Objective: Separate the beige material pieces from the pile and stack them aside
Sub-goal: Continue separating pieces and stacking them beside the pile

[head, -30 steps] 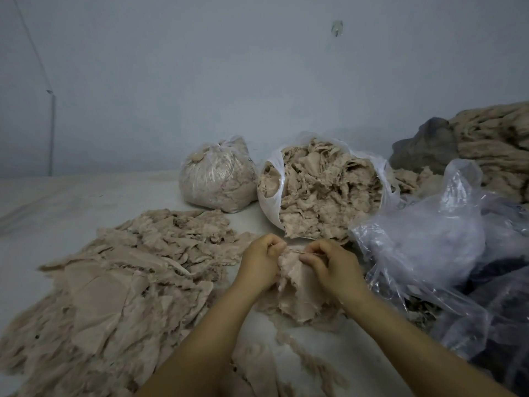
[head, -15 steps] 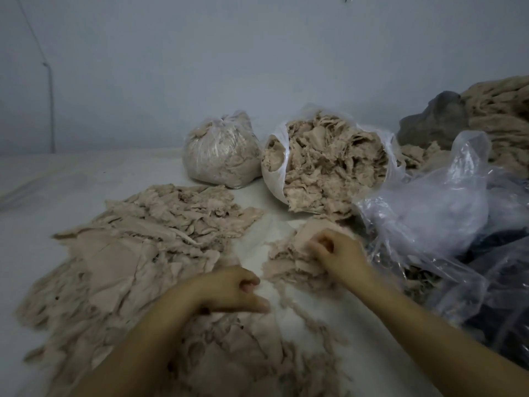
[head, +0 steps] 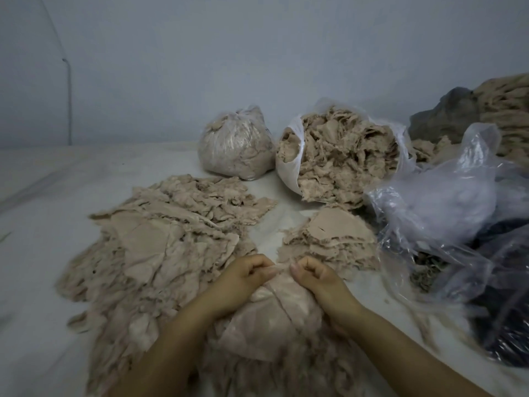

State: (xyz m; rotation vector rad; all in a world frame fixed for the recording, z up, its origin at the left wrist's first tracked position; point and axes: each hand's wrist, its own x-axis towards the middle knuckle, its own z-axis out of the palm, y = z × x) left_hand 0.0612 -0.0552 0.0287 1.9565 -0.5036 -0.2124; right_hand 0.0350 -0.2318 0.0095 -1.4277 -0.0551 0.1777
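Note:
A beige piece [head: 274, 319] hangs between my hands in the lower middle. My left hand [head: 243, 277] and my right hand [head: 313, 277] both pinch its top edge, fingers curled, thumbs close together. Under it lies loose beige material [head: 257, 376] at the near edge. A wide spread pile of beige pieces [head: 160, 245] covers the surface to the left. A small neat stack of beige pieces [head: 332, 239] lies just beyond my right hand.
An open white bag full of beige scraps [head: 340, 156] and a tied clear bag [head: 234, 144] stand at the back. Crumpled clear plastic bags [head: 446, 207] lie at the right, with dark and tan bundles [head: 486, 110] behind. The white surface [head: 43, 210] stretches left.
My left hand rose from the near loose material with a piece. My right hand left the small stack and came back to grip the same piece.

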